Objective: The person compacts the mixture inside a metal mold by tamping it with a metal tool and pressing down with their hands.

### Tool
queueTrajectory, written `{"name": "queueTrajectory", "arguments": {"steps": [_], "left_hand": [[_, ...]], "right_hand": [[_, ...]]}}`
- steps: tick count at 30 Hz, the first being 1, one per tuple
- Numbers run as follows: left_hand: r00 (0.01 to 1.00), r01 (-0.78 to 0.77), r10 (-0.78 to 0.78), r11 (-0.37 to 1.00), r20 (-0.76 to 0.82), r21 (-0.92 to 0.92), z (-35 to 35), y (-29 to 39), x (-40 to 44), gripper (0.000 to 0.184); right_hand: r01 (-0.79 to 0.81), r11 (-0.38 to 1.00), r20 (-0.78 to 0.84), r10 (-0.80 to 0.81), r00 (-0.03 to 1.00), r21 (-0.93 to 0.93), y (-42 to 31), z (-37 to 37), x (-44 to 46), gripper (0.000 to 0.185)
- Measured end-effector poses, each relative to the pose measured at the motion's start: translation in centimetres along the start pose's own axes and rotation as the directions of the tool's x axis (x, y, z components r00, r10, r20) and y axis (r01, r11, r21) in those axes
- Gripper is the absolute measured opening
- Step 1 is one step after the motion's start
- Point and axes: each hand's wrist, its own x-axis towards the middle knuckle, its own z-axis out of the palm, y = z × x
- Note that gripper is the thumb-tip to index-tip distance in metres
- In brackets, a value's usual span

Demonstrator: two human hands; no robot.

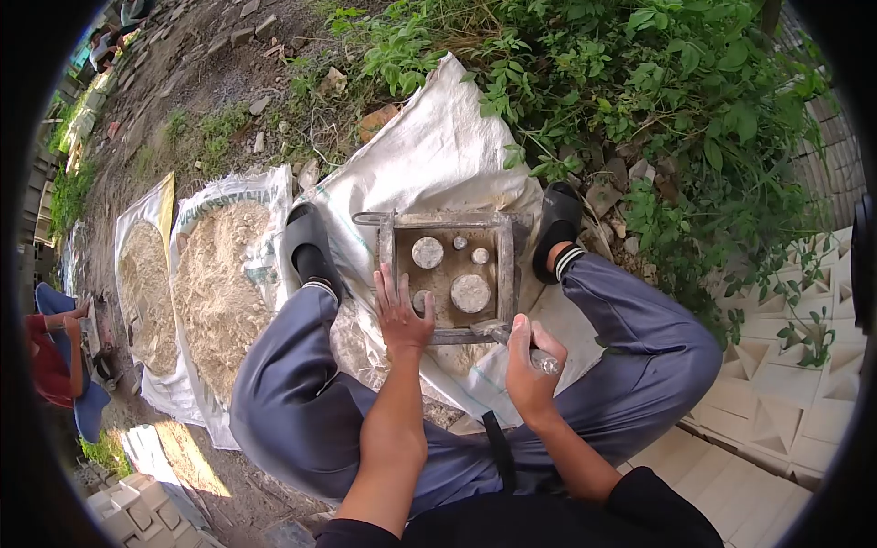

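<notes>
The left forearm (393, 429) runs almost straight toward the near left corner of the square frame (506, 274); the right forearm (575, 457) slants inward to its near right corner. The left hand (404, 321) lies open, palm down and fingers spread, over the frame's left bar, its fingertips toward the far side and its thumb stretched over the inside. The right hand (534, 365) is closed around the handle of a tool (548, 364), whose head sits at the frame's near right corner; its exact contact there is hard to tell.

Leafy plants (658, 82) fill the ground beyond the frame and to its right. Bent legs (639, 352) in blue-grey trousers flank it. A white sack (448, 128) lies under it and spreads past its far side. Pale blocks (776, 384) lie well to its right, sand-covered sacks (281, 187) to its left, and farther left is another person (53, 370) in red. A dark sandal (311, 237) stands on either side. Inside the frame are round pale discs (470, 293), the biggest toward the near right; the left hand partly hides one at the near left.
</notes>
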Motion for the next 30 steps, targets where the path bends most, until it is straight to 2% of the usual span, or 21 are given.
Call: {"name": "queueTrajectory", "arguments": {"steps": [1,4,5,6,8,10,12,13,14,16,17,19,20,21,22,24,26,29,30], "left_hand": [[1.000,-0.006,0.006,1.000,-0.005,-0.009,0.0,0.0,-0.2,0.060],[1.000,0.014,-0.015,0.999,0.013,0.038,-0.2,0.4,-0.1,0.060],[1.000,0.010,-0.011,0.999,0.015,0.039,-0.1,0.4,-0.2,0.060],[1.000,-0.003,0.002,1.000,0.003,0.024,0.1,0.3,-0.1,0.060],[1.000,0.006,-0.006,1.000,-0.003,0.021,0.1,-0.2,-0.4,0.060],[1.000,0.013,-0.013,1.000,0.013,0.001,-0.3,0.4,-0.2,0.060],[1.000,-0.005,0.005,1.000,-0.012,0.004,-0.3,0.6,-0.3,0.058],[0.999,-0.011,0.011,1.000,-0.032,0.016,-0.2,0.3,-0.1,0.057],[0.999,-0.002,0.003,1.000,-0.034,0.023,0.1,-0.3,-0.3,0.057],[0.980,-0.060,0.024,0.983,-0.198,-0.176,1.0,-1.3,0.0,0.053],[0.978,-0.052,0.015,0.983,-0.206,-0.174,1.3,-1.6,0.3,0.053],[0.930,0.153,-0.302,0.838,-0.212,-0.523,1.3,-2.0,0.9,0.051],[0.927,0.153,-0.305,0.836,-0.216,-0.527,0.8,-2.6,1.2,0.051],[0.922,0.368,-0.378,0.784,0.086,-0.500,0.0,-3.6,1.8,0.054],[0.822,0.562,-0.430,0.720,0.375,-0.407,-0.5,-4.3,2.2,0.056],[0.810,0.584,-0.473,0.706,0.347,-0.400,0.4,-4.8,2.3,0.061],[0.861,0.505,-0.437,0.669,0.262,-0.545,0.2,-4.3,2.1,0.064],[0.861,0.501,-0.438,0.638,0.259,-0.585,0.5,-4.7,2.1,0.064],[0.854,0.512,-0.449,0.633,0.263,-0.580,0.6,-5.0,1.9,0.064]], "right_hand": [[0.029,0.999,-0.065,-0.026,0.998,0.034,1.8,0.8,-0.5,0.028],[0.026,0.999,-0.027,-0.027,0.999,-0.020,1.9,1.1,0.6,0.031],[-0.040,0.999,-0.027,0.040,0.999,0.024,1.1,1.0,0.9,0.034],[-0.039,0.999,-0.028,0.040,0.999,0.027,-0.1,0.6,0.9,0.034],[-0.166,0.982,-0.103,0.175,0.979,0.090,-1.2,0.1,0.8,0.035],[-0.145,0.983,-0.126,0.159,0.979,0.112,1.3,0.7,0.9,0.035],[-0.083,0.996,-0.060,0.085,0.995,0.037,2.9,1.1,1.5,0.038],[-0.022,1.000,0.087,0.022,0.996,-0.003,2.3,0.5,2.1,0.037],[-0.025,1.000,0.097,0.024,0.995,0.001,2.5,0.2,2.4,0.037],[-0.007,0.980,0.306,-0.055,0.951,0.197,3.5,0.0,3.3,0.037],[-0.004,0.966,0.311,-0.080,0.947,0.258,5.0,0.2,3.5,0.039],[-0.059,0.965,0.307,-0.023,0.951,0.254,6.3,0.9,4.1,0.041],[-0.112,0.962,0.292,0.036,0.956,0.250,6.5,1.0,4.3,0.043],[-0.121,0.964,0.223,0.067,0.973,0.237,5.9,1.6,4.3,0.047],[-0.115,0.964,0.231,0.059,0.971,0.238,5.1,1.7,4.1,0.047],[-0.104,0.976,0.231,0.058,0.971,0.191,3.5,1.6,3.1,0.047],[-0.088,0.983,0.241,0.047,0.969,0.164,2.4,1.5,2.2,0.047],[0.030,0.980,0.321,-0.092,0.943,0.195,3.5,2.3,0.9,0.044],[0.021,0.981,0.331,-0.084,0.940,0.191,4.1,3.2,0.9,0.044]]}}
